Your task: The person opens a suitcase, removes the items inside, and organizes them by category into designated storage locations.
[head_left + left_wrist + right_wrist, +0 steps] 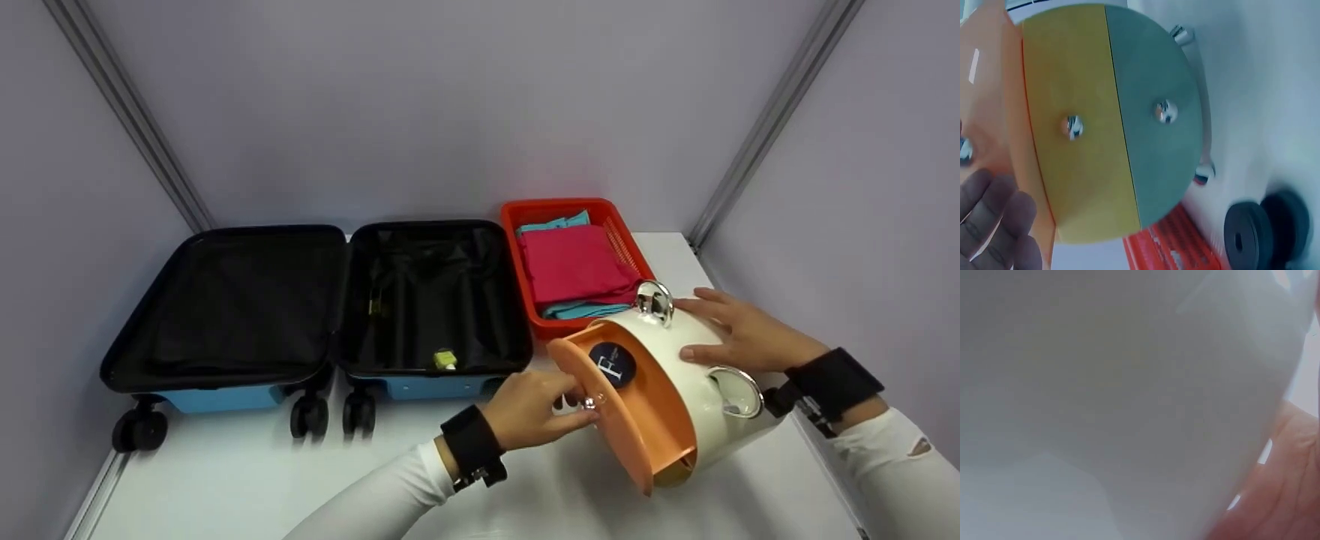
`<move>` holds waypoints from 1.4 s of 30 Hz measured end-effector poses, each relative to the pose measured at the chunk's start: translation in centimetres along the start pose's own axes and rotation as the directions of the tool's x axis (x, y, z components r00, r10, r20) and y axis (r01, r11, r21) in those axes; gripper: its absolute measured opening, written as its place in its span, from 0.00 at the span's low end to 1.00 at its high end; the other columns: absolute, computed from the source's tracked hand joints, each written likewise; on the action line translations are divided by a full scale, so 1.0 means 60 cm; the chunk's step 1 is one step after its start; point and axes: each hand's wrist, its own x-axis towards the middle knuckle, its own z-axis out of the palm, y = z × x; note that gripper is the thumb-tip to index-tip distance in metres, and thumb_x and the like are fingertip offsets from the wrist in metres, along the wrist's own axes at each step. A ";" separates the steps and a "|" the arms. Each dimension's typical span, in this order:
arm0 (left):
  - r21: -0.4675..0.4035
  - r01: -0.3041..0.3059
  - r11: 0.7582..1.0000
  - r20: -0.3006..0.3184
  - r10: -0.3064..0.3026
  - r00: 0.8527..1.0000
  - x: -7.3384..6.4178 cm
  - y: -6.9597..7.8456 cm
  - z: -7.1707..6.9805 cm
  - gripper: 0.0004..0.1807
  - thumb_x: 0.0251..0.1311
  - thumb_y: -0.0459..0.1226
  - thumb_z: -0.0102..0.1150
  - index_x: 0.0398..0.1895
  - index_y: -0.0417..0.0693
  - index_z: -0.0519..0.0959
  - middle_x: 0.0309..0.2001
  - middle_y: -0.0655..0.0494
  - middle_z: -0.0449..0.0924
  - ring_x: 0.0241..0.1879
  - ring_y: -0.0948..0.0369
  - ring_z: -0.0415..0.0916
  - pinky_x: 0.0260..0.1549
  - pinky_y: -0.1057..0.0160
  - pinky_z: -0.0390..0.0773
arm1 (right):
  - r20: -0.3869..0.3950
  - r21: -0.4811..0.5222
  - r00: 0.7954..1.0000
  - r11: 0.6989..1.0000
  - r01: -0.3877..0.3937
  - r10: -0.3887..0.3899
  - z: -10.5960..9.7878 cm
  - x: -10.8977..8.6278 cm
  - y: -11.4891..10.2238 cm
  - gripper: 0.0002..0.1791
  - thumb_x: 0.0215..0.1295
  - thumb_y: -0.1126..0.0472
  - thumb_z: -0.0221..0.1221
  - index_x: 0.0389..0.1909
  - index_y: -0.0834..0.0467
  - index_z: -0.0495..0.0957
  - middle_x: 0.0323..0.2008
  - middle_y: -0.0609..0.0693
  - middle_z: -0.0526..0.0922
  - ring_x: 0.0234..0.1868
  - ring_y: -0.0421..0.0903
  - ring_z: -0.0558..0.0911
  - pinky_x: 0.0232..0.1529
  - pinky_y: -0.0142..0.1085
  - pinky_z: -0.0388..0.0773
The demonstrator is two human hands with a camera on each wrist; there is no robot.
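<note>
A white rounded drawer box (709,375) with chrome feet (655,301) lies on its side at the right of the head view. Its orange drawer (611,427) is pulled partly out, and a dark round label (612,365) with a letter F shows inside. My left hand (529,411) pinches the silver knob (589,403) on the orange front. Fingers spread, my right hand (739,330) rests on the white shell. In the left wrist view, a yellow drawer (1072,180) and a green drawer (1151,146) sit flush beside the orange one.
An opened blue suitcase with black lining (442,300) lies at the left and middle, its wheels (140,427) toward me. Behind the drawer box stands a red basket (551,330) with folded pink cloth (574,262) and light blue cloth (581,310). Walls enclose the white table (247,480).
</note>
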 end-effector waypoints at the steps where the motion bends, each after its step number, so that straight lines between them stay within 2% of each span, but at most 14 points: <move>1: 0.008 -0.001 1.000 -0.005 0.001 1.000 0.003 0.003 0.005 0.14 0.73 0.53 0.68 0.42 0.54 0.85 0.38 0.61 0.90 0.35 0.65 0.86 0.34 0.75 0.74 | 0.000 -0.003 1.000 1.000 -0.001 0.001 0.000 0.000 0.000 0.45 0.70 0.43 0.72 0.82 0.55 0.68 0.82 0.74 0.57 0.80 0.83 0.56 0.70 0.82 0.57; 7: 0.028 0.023 0.999 -0.010 -0.023 1.000 0.025 0.012 0.022 0.13 0.76 0.51 0.66 0.41 0.52 0.85 0.38 0.61 0.89 0.35 0.66 0.85 0.33 0.77 0.71 | -0.002 -0.013 1.000 1.000 0.008 -0.009 0.000 0.004 -0.004 0.44 0.70 0.44 0.72 0.81 0.56 0.68 0.82 0.74 0.58 0.80 0.82 0.57 0.70 0.83 0.57; 10: 0.024 0.047 0.999 -0.006 -0.047 0.999 0.037 0.015 0.029 0.14 0.76 0.52 0.65 0.40 0.52 0.84 0.36 0.60 0.89 0.33 0.68 0.81 0.31 0.78 0.68 | 0.000 -0.019 1.000 1.000 0.012 -0.012 0.002 0.008 -0.007 0.44 0.70 0.44 0.72 0.81 0.56 0.68 0.82 0.74 0.59 0.79 0.82 0.59 0.69 0.82 0.59; 15: 0.021 0.054 0.998 -0.017 -0.054 0.998 0.055 0.018 0.042 0.14 0.76 0.52 0.65 0.39 0.52 0.83 0.35 0.60 0.87 0.30 0.71 0.76 0.30 0.78 0.69 | 0.016 -0.019 1.000 1.000 0.014 -0.014 0.002 0.012 -0.011 0.44 0.70 0.44 0.72 0.82 0.55 0.67 0.82 0.74 0.57 0.79 0.82 0.59 0.69 0.81 0.60; 23: 0.028 0.073 0.997 -0.010 -0.073 0.997 0.079 0.022 0.053 0.14 0.77 0.52 0.65 0.41 0.52 0.84 0.36 0.61 0.87 0.31 0.71 0.78 0.31 0.78 0.71 | -0.006 -0.029 0.999 0.999 0.031 -0.031 0.003 0.011 -0.009 0.44 0.70 0.45 0.72 0.81 0.55 0.68 0.81 0.74 0.59 0.79 0.82 0.60 0.70 0.81 0.61; 28: 0.037 0.109 0.993 -0.007 -0.109 0.994 0.082 0.024 0.062 0.15 0.77 0.52 0.64 0.41 0.53 0.83 0.36 0.62 0.88 0.31 0.71 0.80 0.31 0.77 0.71 | -0.010 -0.019 0.999 0.999 0.040 -0.040 0.007 0.010 -0.011 0.44 0.69 0.45 0.73 0.80 0.56 0.69 0.80 0.75 0.60 0.77 0.83 0.62 0.69 0.81 0.62; 34: -0.079 0.120 0.990 0.003 -0.120 0.993 0.075 0.014 0.066 0.16 0.73 0.53 0.70 0.42 0.52 0.81 0.37 0.60 0.87 0.33 0.72 0.78 0.34 0.79 0.71 | -0.011 -0.014 0.999 0.999 0.030 -0.031 0.009 0.011 -0.013 0.44 0.68 0.46 0.73 0.81 0.56 0.69 0.81 0.75 0.59 0.78 0.83 0.61 0.69 0.80 0.62; 37: -0.105 0.142 0.984 0.038 -0.139 0.990 0.068 0.006 0.072 0.20 0.67 0.55 0.75 0.40 0.50 0.80 0.36 0.59 0.84 0.32 0.71 0.75 0.33 0.79 0.69 | -0.010 -0.022 0.999 0.999 0.033 -0.033 0.010 0.012 -0.013 0.44 0.69 0.46 0.73 0.81 0.56 0.69 0.81 0.75 0.59 0.77 0.84 0.61 0.69 0.81 0.62; 39: -0.069 0.176 0.982 0.073 -0.171 0.982 0.063 0.002 0.078 0.22 0.65 0.57 0.76 0.39 0.52 0.80 0.34 0.61 0.83 0.31 0.72 0.73 0.31 0.77 0.69 | -0.008 -0.029 0.999 0.999 0.033 -0.034 0.011 0.012 -0.013 0.44 0.69 0.45 0.73 0.81 0.55 0.69 0.81 0.75 0.59 0.77 0.84 0.62 0.69 0.81 0.62; 42: 0.029 0.221 0.975 0.117 -0.222 0.968 0.059 -0.001 0.086 0.19 0.67 0.57 0.74 0.36 0.54 0.81 0.32 0.62 0.84 0.29 0.72 0.72 0.28 0.74 0.68 | -0.009 -0.031 0.999 0.999 0.030 -0.031 0.012 0.013 -0.013 0.44 0.69 0.45 0.73 0.81 0.55 0.69 0.81 0.75 0.59 0.77 0.84 0.62 0.68 0.81 0.61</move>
